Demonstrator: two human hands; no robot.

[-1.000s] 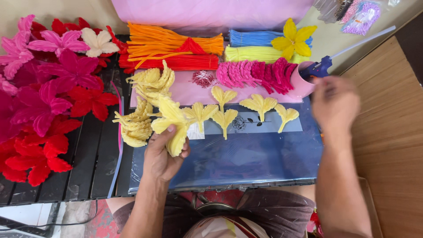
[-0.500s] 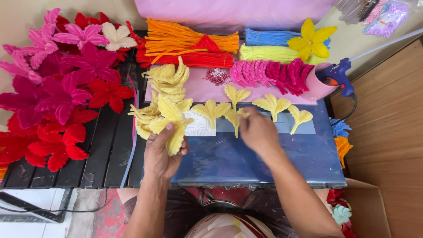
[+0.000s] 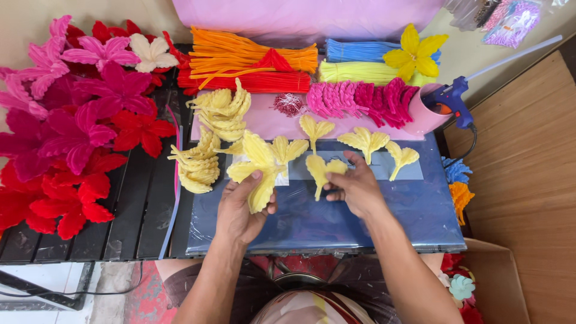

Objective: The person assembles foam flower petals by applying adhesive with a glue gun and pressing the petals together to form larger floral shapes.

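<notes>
Petals of yellow pipe cleaner sit in both grips over the blue sheet [image 3: 360,222] on the counter, left hand [image 3: 240,207] clamped on a half-built flower [image 3: 259,168], right hand [image 3: 355,187] pinching a petal pair [image 3: 321,169], three loose sprigs [image 3: 363,139] still unattached.

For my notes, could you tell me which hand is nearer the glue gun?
Right. The right hand lies below-left of the glue gun; the left hand is farther left.
</notes>
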